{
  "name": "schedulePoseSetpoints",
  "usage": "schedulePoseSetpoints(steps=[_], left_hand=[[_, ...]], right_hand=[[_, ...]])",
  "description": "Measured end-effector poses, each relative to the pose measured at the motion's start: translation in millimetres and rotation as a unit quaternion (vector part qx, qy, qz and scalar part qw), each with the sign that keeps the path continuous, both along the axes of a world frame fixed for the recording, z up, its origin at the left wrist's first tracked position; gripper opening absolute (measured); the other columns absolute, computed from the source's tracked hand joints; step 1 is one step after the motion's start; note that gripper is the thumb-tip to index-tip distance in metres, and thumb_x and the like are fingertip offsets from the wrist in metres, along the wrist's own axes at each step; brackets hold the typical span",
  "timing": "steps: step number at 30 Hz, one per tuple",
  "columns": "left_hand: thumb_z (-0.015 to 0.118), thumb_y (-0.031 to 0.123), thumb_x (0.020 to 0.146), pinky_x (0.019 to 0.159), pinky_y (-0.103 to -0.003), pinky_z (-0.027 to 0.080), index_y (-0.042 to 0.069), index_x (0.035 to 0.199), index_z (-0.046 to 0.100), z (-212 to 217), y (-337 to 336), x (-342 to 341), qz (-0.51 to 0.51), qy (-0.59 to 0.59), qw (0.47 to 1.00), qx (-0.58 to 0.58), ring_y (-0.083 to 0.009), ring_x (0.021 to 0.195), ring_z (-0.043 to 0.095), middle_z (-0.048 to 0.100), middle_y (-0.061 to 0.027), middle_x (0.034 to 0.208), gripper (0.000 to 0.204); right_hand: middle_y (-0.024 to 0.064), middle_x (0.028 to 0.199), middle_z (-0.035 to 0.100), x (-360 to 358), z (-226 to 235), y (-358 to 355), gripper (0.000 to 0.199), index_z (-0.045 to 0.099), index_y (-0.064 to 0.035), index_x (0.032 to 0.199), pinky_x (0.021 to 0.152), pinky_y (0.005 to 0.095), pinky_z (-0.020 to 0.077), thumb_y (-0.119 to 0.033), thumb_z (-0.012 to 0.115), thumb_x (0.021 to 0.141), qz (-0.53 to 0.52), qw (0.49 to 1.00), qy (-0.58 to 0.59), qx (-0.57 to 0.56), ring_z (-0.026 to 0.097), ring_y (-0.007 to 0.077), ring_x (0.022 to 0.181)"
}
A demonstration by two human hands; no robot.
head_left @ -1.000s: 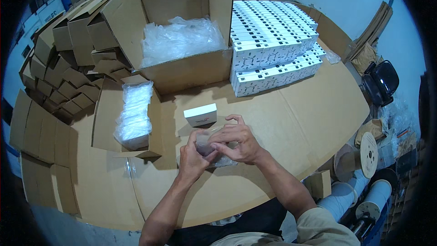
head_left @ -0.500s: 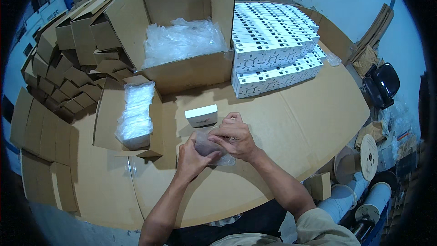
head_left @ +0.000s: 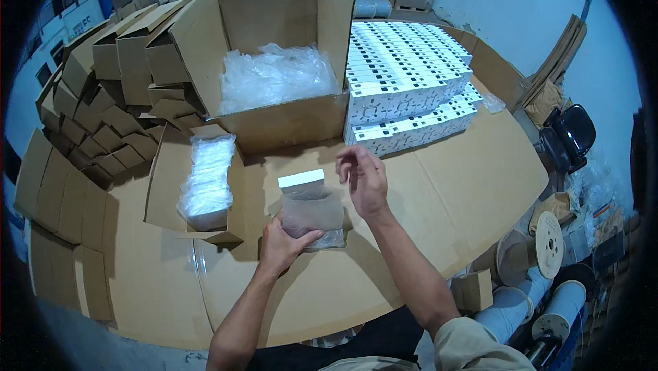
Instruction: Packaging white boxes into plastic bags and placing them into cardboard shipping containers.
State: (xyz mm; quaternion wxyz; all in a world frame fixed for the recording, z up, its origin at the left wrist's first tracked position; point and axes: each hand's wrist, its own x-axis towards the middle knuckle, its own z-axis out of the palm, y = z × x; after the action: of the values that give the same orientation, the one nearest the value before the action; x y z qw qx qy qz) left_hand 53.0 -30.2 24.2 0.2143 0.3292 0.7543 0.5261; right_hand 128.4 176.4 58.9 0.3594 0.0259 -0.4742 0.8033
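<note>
Large open carton [head_left: 281,62]: one, holding clear plastic bags. Loose white box [head_left: 301,180] on the bench [head_left: 473,193]: one. Bagged item [head_left: 313,214]: one. Hands: two. Stacked white boxes [head_left: 404,90]: too many to count.

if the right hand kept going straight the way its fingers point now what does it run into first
Most likely the stacked white boxes beyond the right hand, whose open fingers point up and away across bare cardboard; depth is unclear, so it might pass over the lowest row.

Small box [head_left: 301,180] before open carton [head_left: 288,124], left of stacked boxes [head_left: 404,97]
</note>
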Motion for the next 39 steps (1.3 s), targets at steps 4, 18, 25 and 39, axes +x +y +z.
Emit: schedulePoseSetpoints(steps=[4, 18, 25, 39], left_hand=[[0.092, 0.020, 0.069, 0.087, -0.036, 0.056, -0.003, 0.111, 0.066, -4.6, 2.5, -6.1, 0.032, -0.036, 0.999, 0.023, -0.0204, 0.095, 0.070, 0.073, -0.0130, 0.104, 0.054], [0.094, 0.023, 0.068, 0.087, -0.036, 0.057, -0.003, 0.114, 0.065, 6.9, 4.1, 0.3, 0.079, -0.058, 0.994, 0.052, -0.0222, 0.096, 0.070, 0.073, -0.0141, 0.106, 0.060], [0.093, 0.023, 0.068, 0.090, -0.037, 0.056, -0.003, 0.115, 0.064, -2.0, 1.0, -4.6, 0.065, -0.049, 0.996, 0.036, -0.0217, 0.099, 0.069, 0.072, -0.0139, 0.107, 0.061], [0.092, 0.020, 0.070, 0.092, -0.036, 0.055, -0.002, 0.118, 0.063, 0.6, 4.2, -4.0, 0.038, -0.044, 0.998, 0.033, -0.0215, 0.098, 0.071, 0.073, -0.0134, 0.108, 0.060]], right_hand=[[0.0080, 0.110, 0.069, -2.5, -32.8, 24.7, 0.028, 0.064, -0.0007, 0.123, 0.092, 0.0287, 0.0485, 0.000, 0.056, 0.097, -0.070, 0.977, -0.129, 0.152, 0.063, 0.0141, 0.100], [0.0068, 0.118, 0.069, -3.3, -28.5, 15.5, 0.043, 0.062, -0.0040, 0.133, 0.088, 0.0283, 0.0551, 0.005, 0.061, 0.091, 0.111, 0.950, -0.229, 0.180, 0.065, 0.0136, 0.102], [0.0080, 0.118, 0.068, -6.3, -24.9, 10.1, 0.039, 0.064, -0.0021, 0.130, 0.089, 0.0290, 0.0560, 0.003, 0.066, 0.092, 0.046, 0.957, -0.237, 0.163, 0.066, 0.0145, 0.104], [0.0149, 0.117, 0.063, -9.5, -26.7, 10.7, 0.038, 0.048, -0.0074, 0.121, 0.088, 0.0517, 0.0630, 0.007, 0.067, 0.091, -0.041, 0.995, 0.008, -0.088, 0.066, 0.0288, 0.109]])
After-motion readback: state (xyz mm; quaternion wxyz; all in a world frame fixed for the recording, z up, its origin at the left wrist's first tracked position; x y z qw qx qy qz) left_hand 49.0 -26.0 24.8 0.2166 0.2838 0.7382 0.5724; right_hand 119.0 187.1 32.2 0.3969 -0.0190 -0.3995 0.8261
